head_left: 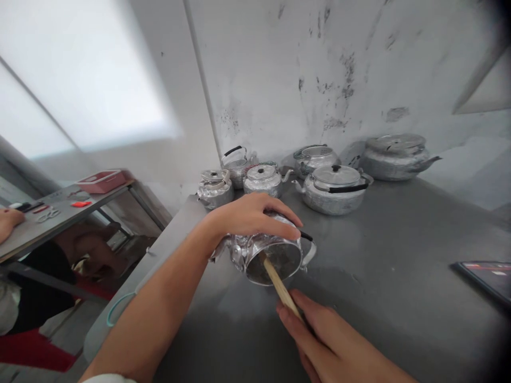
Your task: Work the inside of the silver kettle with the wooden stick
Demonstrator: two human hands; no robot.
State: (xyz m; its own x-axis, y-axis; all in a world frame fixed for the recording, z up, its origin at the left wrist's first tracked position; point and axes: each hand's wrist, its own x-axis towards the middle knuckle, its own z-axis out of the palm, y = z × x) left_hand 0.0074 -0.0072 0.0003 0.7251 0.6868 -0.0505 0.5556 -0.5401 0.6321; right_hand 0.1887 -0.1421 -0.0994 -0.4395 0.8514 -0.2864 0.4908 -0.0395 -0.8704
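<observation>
A dented silver kettle (247, 246) lies tilted on the grey table, its round opening facing me. My left hand (255, 215) rests over its upper side, thumb and fingers wrapped round the body near the rim. In my right hand (315, 332) is a wooden stick (281, 287), gripped between thumb and fingers. The stick's far end goes into the kettle's opening, and its tip is hidden inside. A black-sleeved handle shows at the kettle's right side.
Several silver kettles, among them a lidded one (335, 199), stand along the wall. A dark-edged device (485, 279) lies at right. At left, another table holds a pink basket (101, 182) and scissors (48, 215); a person's hand (8, 221) rests there.
</observation>
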